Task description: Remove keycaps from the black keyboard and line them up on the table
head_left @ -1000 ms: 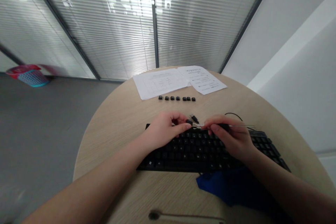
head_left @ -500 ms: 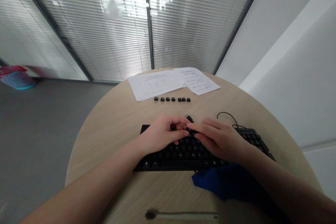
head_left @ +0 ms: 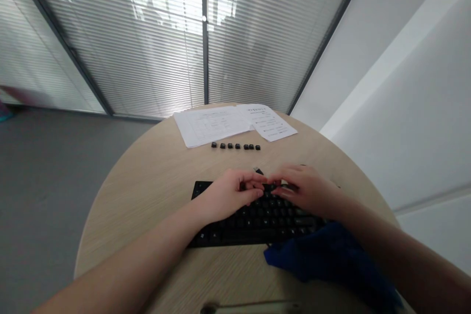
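Observation:
A black keyboard (head_left: 253, 235) lies on the round wooden table (head_left: 136, 171), partly covered by both hands. Over its upper middle, my left hand (head_left: 235, 192) has thumb and fingers bent together; whatever is between them is too small to make out. Close beside it, my right hand (head_left: 307, 189) curls its fingers at the keys, and its fingertips nearly meet those of the left. What the right fingers grip is also unclear. Just behind the fingertips a cable plug (head_left: 258, 170) is visible. Several black keycaps (head_left: 237, 146) form a row beyond the keyboard.
Printed papers (head_left: 213, 125) lie at the table's far edge. A blue cloth (head_left: 324, 260) rests below the keyboard, under my right forearm. A brush with a long handle (head_left: 253, 308) is at the bottom edge. Blinds and a white wall stand behind.
The view has shifted a little. My right hand's fingers have bent in further and drawn closer together at the keys, while my left hand stays nearly in place over the keyboard.

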The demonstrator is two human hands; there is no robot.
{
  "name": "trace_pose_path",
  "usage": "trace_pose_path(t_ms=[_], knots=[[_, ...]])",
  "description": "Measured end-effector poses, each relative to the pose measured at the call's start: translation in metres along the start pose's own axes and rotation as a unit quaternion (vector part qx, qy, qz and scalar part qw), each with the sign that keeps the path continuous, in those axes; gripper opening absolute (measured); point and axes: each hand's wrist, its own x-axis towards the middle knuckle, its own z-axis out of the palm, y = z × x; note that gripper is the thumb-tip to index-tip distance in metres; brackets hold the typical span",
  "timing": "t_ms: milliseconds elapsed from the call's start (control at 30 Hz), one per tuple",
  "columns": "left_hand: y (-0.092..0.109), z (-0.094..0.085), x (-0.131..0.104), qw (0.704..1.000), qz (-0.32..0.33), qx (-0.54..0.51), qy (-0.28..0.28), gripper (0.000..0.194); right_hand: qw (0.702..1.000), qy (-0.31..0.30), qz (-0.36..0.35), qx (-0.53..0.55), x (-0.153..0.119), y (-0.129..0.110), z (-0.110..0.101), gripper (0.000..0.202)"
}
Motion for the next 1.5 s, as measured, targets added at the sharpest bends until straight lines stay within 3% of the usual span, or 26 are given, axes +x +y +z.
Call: trace_pose_path(t_ms=[133, 200, 300, 467, 667, 900, 1067, 1167, 1233, 1333, 1500], knots=[[-0.004, -0.013, 0.004, 0.973, -0.029, 0.193, 0.123, 0.034, 0.991, 0.022, 0.128, 0.009, 0.038, 0.066, -0.008, 0.021], [-0.008, -0.018, 0.006, 0.956, -0.040, 0.261, 0.127, 0.033, 0.981, 0.021, 0.193, 0.026, 0.061, 0.101, -0.004, 0.019], [-0.014, -0.021, 0.008, 0.943, -0.052, 0.309, 0.111, 0.034, 0.975, 0.010, 0.217, 0.033, 0.086, 0.138, 0.011, 0.017], [-0.016, -0.020, 0.007, 0.939, -0.061, 0.319, 0.110, 0.037, 0.973, -0.014, 0.224, 0.053, 0.100, 0.156, 0.034, 0.019], [-0.019, -0.019, 0.008, 0.943, -0.065, 0.308, 0.106, 0.037, 0.973, -0.030, 0.218, 0.063, 0.102, 0.161, 0.038, 0.023], [-0.017, -0.016, 0.006, 0.944, -0.063, 0.308, 0.096, 0.042, 0.975, -0.008, 0.212, 0.062, 0.102, 0.156, 0.045, 0.022], [-0.013, -0.017, 0.007, 0.944, -0.055, 0.310, 0.097, 0.041, 0.974, 0.035, 0.213, 0.060, 0.092, 0.140, 0.025, 0.035], [-0.011, -0.019, 0.007, 0.944, -0.051, 0.308, 0.102, 0.038, 0.966, 0.099, 0.225, 0.082, 0.074, 0.114, 0.003, 0.033], [-0.009, -0.019, 0.007, 0.945, -0.042, 0.308, 0.104, 0.034, 0.935, 0.172, 0.230, 0.207, 0.057, 0.089, -0.006, 0.044], [-0.006, -0.017, 0.006, 0.945, -0.025, 0.313, 0.092, 0.030, 0.911, 0.173, 0.193, 0.321, 0.029, 0.047, -0.007, 0.056], [-0.004, -0.011, 0.004, 0.942, -0.015, 0.331, 0.059, 0.027, 0.952, 0.141, 0.229, 0.146, -0.003, 0.010, 0.011, 0.062]])
